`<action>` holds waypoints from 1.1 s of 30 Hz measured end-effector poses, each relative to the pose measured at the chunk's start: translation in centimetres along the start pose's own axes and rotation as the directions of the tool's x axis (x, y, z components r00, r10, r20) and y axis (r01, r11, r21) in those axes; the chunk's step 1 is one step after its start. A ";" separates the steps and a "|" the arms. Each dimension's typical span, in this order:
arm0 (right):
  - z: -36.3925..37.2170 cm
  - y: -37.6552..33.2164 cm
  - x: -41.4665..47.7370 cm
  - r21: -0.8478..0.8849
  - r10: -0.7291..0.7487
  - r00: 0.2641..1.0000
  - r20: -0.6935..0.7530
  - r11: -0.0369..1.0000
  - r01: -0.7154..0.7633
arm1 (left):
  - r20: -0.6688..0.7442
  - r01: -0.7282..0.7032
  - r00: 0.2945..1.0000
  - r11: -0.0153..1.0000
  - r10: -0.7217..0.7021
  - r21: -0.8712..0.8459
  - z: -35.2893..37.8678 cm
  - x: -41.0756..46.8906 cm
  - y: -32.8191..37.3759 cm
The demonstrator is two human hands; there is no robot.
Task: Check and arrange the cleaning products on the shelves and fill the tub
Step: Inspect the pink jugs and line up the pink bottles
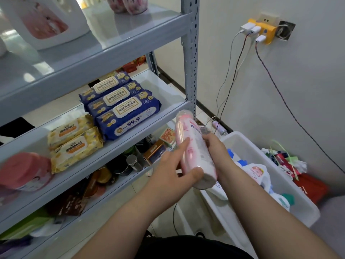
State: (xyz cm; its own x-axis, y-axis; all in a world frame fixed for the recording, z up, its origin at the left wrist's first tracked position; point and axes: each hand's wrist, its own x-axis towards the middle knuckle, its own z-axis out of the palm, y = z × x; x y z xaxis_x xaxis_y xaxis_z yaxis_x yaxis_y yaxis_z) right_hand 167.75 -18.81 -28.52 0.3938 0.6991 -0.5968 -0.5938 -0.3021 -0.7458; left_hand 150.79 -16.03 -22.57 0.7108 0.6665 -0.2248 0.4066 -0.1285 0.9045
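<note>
A pink and white shrink-wrapped bottle [194, 146] is held tilted in front of the grey shelf unit [190, 53]. My left hand [173, 165] grips it from the left near its base, thumb underneath. My right hand [216, 146] holds it from the right. To the right stands a white tub [261, 156] with several bottles and pouches inside. On the middle shelf lie three blue wipe packs [121, 105], two yellow wipe packs [74, 143] and a pink pouch [24, 171]. A large white jug [44, 21] stands on the top shelf.
Lower shelves hold boxes, cans and packets [119, 165]. A wall socket with chargers [261, 28] trails cables down the right wall to the floor. A heap of red and coloured bags [298, 171] lies behind the tub. The shelf post stands close to the bottle's top.
</note>
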 end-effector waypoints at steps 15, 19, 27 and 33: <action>0.3 0.0 0.3 0.199 0.053 0.998 0.026 0.978 -0.057 | 0.013 0.061 0.998 0.998 -0.061 0.002 0.5 1.0 0.1; 0.3 -0.7 0.3 0.206 -0.225 0.973 0.053 0.956 0.209 | 0.027 0.282 0.956 0.884 -0.293 -0.373 0.6 2.4 -1.3; 0.9 -3.5 -2.1 -0.202 -0.513 0.850 0.118 0.826 0.527 | 0.060 0.193 0.976 0.699 -0.210 -0.688 1.2 3.2 -2.7; 1.7 -5.4 -3.1 -0.065 -0.520 0.833 0.190 0.840 0.539 | 0.235 0.280 0.959 0.675 -0.160 -0.682 -0.6 2.5 -1.0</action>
State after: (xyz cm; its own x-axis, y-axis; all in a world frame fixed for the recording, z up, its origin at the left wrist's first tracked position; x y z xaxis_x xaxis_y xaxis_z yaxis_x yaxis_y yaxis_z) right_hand 168.54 -18.24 -22.20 0.5031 0.8626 -0.0527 -0.2407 0.0814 -0.9672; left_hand 151.85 -13.77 -23.81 0.7510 0.4872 -0.4456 0.0822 0.6008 0.7952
